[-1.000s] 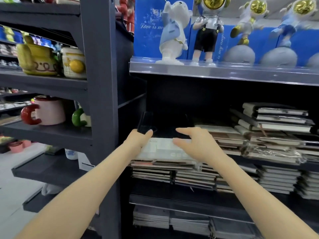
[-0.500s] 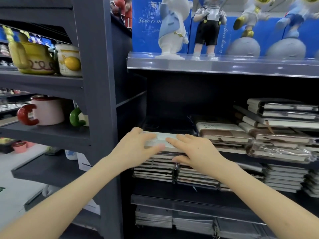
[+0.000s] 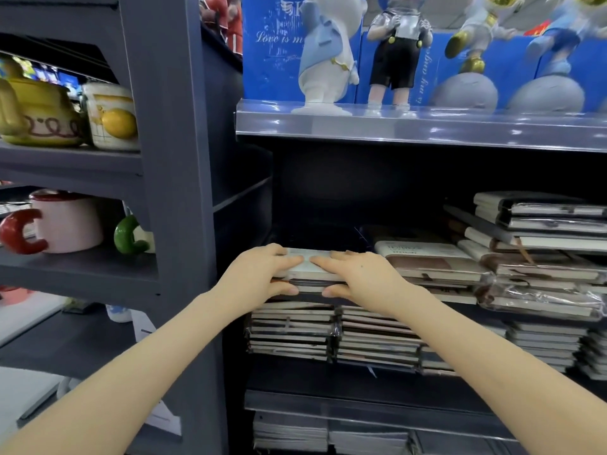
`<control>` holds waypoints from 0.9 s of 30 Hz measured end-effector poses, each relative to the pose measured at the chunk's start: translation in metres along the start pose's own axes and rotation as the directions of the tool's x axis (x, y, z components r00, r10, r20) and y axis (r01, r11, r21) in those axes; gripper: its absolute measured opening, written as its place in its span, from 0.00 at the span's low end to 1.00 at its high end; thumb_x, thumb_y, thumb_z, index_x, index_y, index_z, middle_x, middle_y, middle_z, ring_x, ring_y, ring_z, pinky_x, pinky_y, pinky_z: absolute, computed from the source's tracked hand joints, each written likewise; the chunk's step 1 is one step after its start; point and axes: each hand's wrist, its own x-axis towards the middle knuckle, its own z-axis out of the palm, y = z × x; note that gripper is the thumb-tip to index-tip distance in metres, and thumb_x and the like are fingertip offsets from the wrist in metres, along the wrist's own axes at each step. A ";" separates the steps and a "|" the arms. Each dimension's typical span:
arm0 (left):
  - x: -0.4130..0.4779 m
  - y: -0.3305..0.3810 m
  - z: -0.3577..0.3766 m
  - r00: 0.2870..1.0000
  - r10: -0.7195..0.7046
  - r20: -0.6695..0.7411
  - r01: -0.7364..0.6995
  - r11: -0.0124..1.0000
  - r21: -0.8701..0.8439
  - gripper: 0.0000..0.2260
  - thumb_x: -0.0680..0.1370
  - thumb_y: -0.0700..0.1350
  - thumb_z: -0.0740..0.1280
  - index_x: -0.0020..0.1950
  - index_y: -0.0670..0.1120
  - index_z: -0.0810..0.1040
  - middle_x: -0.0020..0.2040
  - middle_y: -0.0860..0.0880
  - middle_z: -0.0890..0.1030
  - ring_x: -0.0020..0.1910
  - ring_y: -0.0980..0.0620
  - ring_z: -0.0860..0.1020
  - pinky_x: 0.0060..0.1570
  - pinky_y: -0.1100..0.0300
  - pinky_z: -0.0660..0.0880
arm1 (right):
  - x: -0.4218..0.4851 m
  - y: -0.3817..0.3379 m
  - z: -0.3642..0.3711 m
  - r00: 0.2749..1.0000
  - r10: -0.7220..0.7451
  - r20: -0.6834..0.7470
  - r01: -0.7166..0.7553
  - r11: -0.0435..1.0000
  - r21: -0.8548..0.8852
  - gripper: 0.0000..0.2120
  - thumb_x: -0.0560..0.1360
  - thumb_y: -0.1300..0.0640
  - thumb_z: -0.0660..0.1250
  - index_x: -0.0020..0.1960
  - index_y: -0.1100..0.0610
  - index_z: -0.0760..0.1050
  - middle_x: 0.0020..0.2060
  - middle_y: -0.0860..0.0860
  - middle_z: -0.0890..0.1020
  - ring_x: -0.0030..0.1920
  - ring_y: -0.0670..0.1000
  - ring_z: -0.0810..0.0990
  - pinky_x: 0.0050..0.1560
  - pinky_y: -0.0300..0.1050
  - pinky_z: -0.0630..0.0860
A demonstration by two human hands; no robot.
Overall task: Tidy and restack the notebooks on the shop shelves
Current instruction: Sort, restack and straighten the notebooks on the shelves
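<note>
Head view: dark grey metal shelving unit [image 3: 170, 159] fills the scene. Untidy piles of wrapped notebooks [image 3: 538, 257] occupy the middle shelf at right, and lower notebook piles [image 3: 328, 333] sit on the shelf beneath. At the middle shelf's near left end lies the short stack of pale-covered notebooks [image 3: 307, 269]. Left hand [image 3: 259, 277] and right hand [image 3: 358, 277] clamp it, fingers together flat on top, thumbs against the near edge.
</note>
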 end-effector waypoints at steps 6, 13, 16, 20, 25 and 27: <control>0.035 -0.016 0.010 0.988 -0.145 0.059 0.155 0.959 -0.235 0.27 0.71 0.50 0.73 0.69 0.53 0.71 0.68 0.54 0.70 0.66 0.52 0.68 0.63 0.64 0.62 | 0.037 0.015 0.010 0.991 0.091 0.098 -0.099 0.992 0.076 0.30 0.77 0.44 0.64 0.75 0.42 0.57 0.65 0.53 0.75 0.62 0.56 0.74 0.60 0.51 0.73; 0.054 -0.031 0.024 0.984 -0.169 0.049 0.176 0.937 -0.302 0.26 0.71 0.49 0.74 0.68 0.54 0.73 0.67 0.53 0.71 0.66 0.52 0.68 0.65 0.62 0.63 | 0.055 0.024 0.022 0.979 0.160 0.130 -0.182 0.967 0.179 0.31 0.76 0.47 0.66 0.75 0.42 0.58 0.70 0.54 0.70 0.67 0.57 0.70 0.65 0.51 0.70; 0.056 -0.032 0.025 0.984 -0.168 0.061 0.179 0.935 -0.306 0.26 0.71 0.49 0.74 0.68 0.54 0.73 0.67 0.54 0.70 0.66 0.52 0.68 0.66 0.62 0.62 | 0.055 0.022 0.021 0.979 0.163 0.121 -0.184 0.964 0.191 0.31 0.76 0.47 0.66 0.75 0.42 0.58 0.71 0.53 0.69 0.69 0.57 0.68 0.66 0.52 0.68; 0.055 -0.029 0.024 0.982 -0.177 0.070 0.189 0.949 -0.251 0.27 0.72 0.51 0.73 0.69 0.55 0.71 0.68 0.53 0.70 0.66 0.52 0.68 0.66 0.59 0.65 | 0.046 0.012 0.012 0.978 0.174 0.118 -0.185 0.979 0.089 0.30 0.77 0.45 0.64 0.76 0.43 0.56 0.73 0.53 0.65 0.72 0.57 0.63 0.71 0.54 0.61; 0.057 0.007 0.009 0.990 -0.134 0.031 0.135 0.991 -0.023 0.27 0.72 0.61 0.68 0.70 0.58 0.68 0.66 0.51 0.73 0.64 0.50 0.71 0.69 0.45 0.60 | 0.003 0.004 -0.018 0.963 0.208 -0.173 -0.204 0.978 0.040 0.27 0.79 0.45 0.61 0.75 0.46 0.59 0.74 0.51 0.65 0.75 0.54 0.60 0.74 0.57 0.50; 0.060 0.033 0.004 0.998 -0.052 -0.047 0.047 0.994 -0.103 0.26 0.73 0.61 0.67 0.70 0.57 0.69 0.66 0.51 0.73 0.64 0.51 0.72 0.68 0.49 0.62 | -0.023 0.010 -0.025 0.915 0.229 -0.333 -0.212 0.973 0.087 0.22 0.78 0.48 0.64 0.71 0.51 0.69 0.67 0.53 0.74 0.70 0.56 0.69 0.72 0.59 0.58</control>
